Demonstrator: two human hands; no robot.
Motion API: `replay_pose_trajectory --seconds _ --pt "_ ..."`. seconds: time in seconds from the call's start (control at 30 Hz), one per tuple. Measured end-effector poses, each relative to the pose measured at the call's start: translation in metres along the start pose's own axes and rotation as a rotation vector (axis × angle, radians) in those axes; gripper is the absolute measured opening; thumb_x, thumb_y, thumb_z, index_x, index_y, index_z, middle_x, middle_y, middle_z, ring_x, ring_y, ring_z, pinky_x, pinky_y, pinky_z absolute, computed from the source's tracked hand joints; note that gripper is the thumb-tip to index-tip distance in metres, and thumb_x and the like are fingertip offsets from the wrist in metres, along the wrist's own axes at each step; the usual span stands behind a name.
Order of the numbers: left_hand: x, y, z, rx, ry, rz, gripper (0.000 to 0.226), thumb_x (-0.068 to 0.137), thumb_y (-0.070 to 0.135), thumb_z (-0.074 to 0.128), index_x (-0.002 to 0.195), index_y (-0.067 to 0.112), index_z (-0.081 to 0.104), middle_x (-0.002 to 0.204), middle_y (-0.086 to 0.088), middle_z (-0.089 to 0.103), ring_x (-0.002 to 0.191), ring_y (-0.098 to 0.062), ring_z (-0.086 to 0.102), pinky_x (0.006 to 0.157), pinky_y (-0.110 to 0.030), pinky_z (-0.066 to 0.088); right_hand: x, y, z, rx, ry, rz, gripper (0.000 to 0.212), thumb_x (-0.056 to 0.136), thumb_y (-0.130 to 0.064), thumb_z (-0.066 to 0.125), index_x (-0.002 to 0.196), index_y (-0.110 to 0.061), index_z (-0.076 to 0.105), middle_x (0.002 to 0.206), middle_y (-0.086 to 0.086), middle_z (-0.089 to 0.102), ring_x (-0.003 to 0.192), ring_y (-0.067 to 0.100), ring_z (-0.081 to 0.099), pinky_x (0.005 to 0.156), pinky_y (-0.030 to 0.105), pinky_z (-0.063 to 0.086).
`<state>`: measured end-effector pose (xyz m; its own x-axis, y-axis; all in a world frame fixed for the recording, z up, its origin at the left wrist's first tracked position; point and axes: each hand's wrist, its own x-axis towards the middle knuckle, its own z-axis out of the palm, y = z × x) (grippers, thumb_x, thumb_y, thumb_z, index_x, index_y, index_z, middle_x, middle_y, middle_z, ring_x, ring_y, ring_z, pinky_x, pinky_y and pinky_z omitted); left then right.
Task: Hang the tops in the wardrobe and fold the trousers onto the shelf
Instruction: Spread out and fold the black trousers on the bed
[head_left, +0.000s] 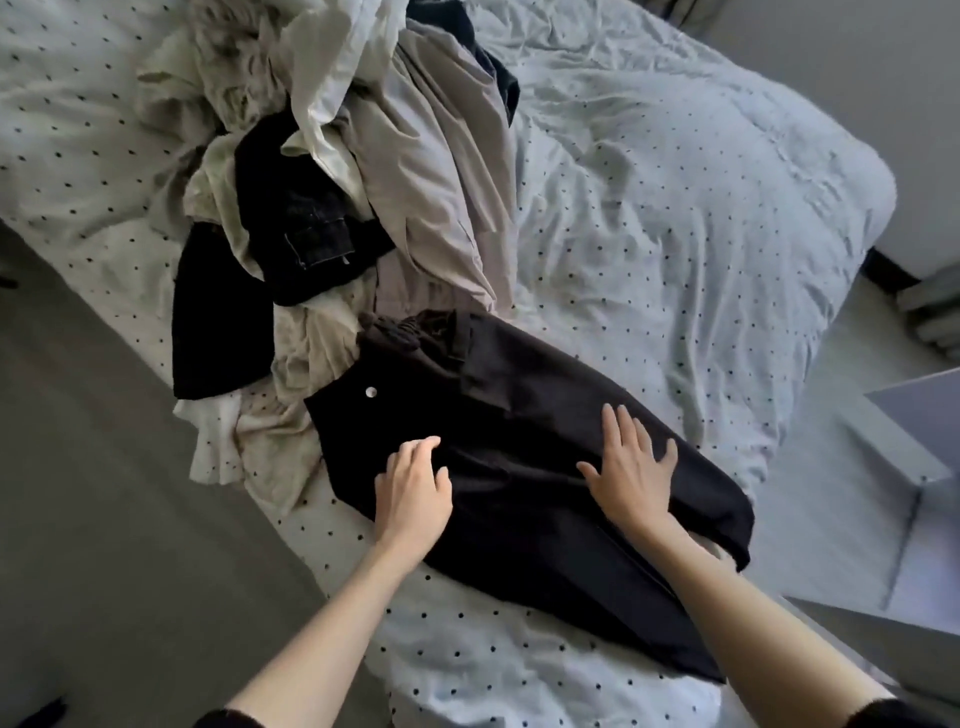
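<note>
A: Listing the head view, item one: black trousers (524, 447), one pair, laid flat across the near part of the bed (675, 218), waistband toward the heap, legs running toward the near right edge. One pale round button (372, 392) shows at the waist.

B: Any writing on them?

A: None legible. No brand or label can be read anywhere in the view; a small pale tag on a dark garment in the heap is too small to make out.

B: Hands?

A: Two. The left hand (415, 488) sits on the trousers near the waist, fingers loosely bent, tips touching the cloth, nothing pinched. The right hand (631, 467) lies flat on the upper leg, fingers straight and spread, pressing down. Both forearms are bare, with a dark sleeve edge at each lower corner.

B: Item two?

A: A heap of clothes (332, 171) on the far left of the bed, just beyond the waistband and touching it. At least three dark pieces and several pale ones, cream, beige and white; tangled, so an exact count cannot be given.

B: And under it all?

A: One pale bedcover with small dark dots. Grey floor (104, 493) on the left, one pale panel (930, 415) at the right edge.
</note>
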<state>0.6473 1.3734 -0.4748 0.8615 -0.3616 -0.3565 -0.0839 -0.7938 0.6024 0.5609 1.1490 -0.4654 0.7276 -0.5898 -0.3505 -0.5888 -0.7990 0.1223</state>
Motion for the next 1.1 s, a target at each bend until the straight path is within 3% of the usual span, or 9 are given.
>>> replay_pose_trajectory --seconds 0.17,0.33,0.5,0.63,0.7,0.83,0.97,1.03,1.1 --pt "0.018 0.057 0.04 -0.325 -0.113 -0.07 0.05 0.096 0.018 0.05 0.142 0.005 0.034 0.136 -0.007 0.05 0.114 -0.018 0.054 0.093 -0.02 0.035 -0.007 0.049 0.031 0.029 -0.086 0.1 0.074 0.093 -0.046 0.05 0.15 -0.018 0.012 0.157 0.003 0.017 0.142 0.019 0.021 0.112 0.056 0.015" --pt "0.038 0.108 0.082 -0.635 -0.013 -0.413 0.063 0.093 0.028 0.055 0.145 0.003 0.028 0.137 -0.009 0.051 0.125 -0.023 0.046 0.1 -0.025 0.034 0.004 0.102 0.06 0.033 -0.066 0.076 0.07 0.092 -0.041 0.053 0.147 -0.016 0.018 0.153 0.002 0.024 0.137 0.02 0.028 0.111 0.057 0.018" --pt "0.044 0.142 0.118 -0.837 0.261 -0.639 0.035 0.089 0.031 0.062 0.11 0.005 0.053 0.106 -0.003 0.057 0.091 -0.019 0.053 0.087 -0.032 0.045 0.022 0.152 0.09 0.01 -0.118 0.001 0.063 0.091 -0.018 0.049 0.146 -0.014 0.021 0.151 0.006 0.029 0.135 0.023 0.032 0.11 0.057 0.015" --pt "0.043 0.169 0.144 -0.777 0.411 -0.685 0.032 0.089 0.034 0.061 0.073 0.011 0.045 0.087 -0.001 0.052 0.068 -0.014 0.048 0.071 -0.028 0.037 0.045 0.198 0.093 0.026 -0.052 -0.079 0.036 0.086 -0.008 0.043 0.12 -0.017 0.05 0.12 0.001 0.057 0.112 0.024 0.051 0.107 0.048 0.024" --pt "0.042 0.188 0.153 -0.834 0.384 -0.758 0.031 0.09 0.033 0.06 0.071 0.014 0.044 0.082 -0.001 0.055 0.07 -0.018 0.054 0.067 -0.03 0.041 0.06 0.222 0.088 0.038 -0.07 -0.08 0.026 0.086 -0.011 0.044 0.107 -0.017 0.056 0.11 0.0 0.062 0.104 0.025 0.055 0.102 0.046 0.027" --pt "0.052 0.238 0.17 -1.002 0.341 -0.736 0.01 0.096 0.019 0.053 0.097 0.009 0.052 0.104 -0.007 0.063 0.076 -0.021 0.069 0.064 -0.025 0.05 0.091 0.272 0.069 0.067 -0.093 -0.074 0.02 0.085 -0.009 0.044 0.091 -0.016 0.061 0.09 0.003 0.066 0.087 0.026 0.06 0.095 0.042 0.03" --pt "0.101 0.277 0.155 -0.93 0.428 -0.661 0.017 0.097 0.018 0.049 0.08 0.014 0.047 0.096 -0.006 0.062 0.08 -0.021 0.066 0.064 -0.026 0.045 0.142 0.286 0.033 0.127 -0.013 -0.18 0.015 0.085 -0.005 0.045 0.078 -0.015 0.052 0.074 0.005 0.062 0.075 0.028 0.058 0.094 0.039 0.029" --pt "0.125 0.288 0.143 -0.842 0.44 -0.596 0.017 0.096 0.022 0.049 0.08 0.016 0.05 0.091 -0.002 0.059 0.088 -0.019 0.059 0.066 -0.026 0.04 0.175 0.284 0.009 0.206 0.084 -0.202 0.017 0.085 -0.004 0.045 0.079 -0.015 0.055 0.07 0.005 0.062 0.076 0.029 0.059 0.089 0.038 0.028" --pt "0.136 0.292 0.138 -0.736 0.355 -0.48 0.019 0.096 0.025 0.048 0.107 0.018 0.062 0.101 0.005 0.059 0.095 -0.01 0.052 0.075 -0.022 0.04 0.2 0.281 -0.007 0.302 0.131 -0.191 0.023 0.09 -0.007 0.045 0.099 -0.015 0.064 0.082 0.007 0.067 0.087 0.03 0.062 0.093 0.041 0.028"
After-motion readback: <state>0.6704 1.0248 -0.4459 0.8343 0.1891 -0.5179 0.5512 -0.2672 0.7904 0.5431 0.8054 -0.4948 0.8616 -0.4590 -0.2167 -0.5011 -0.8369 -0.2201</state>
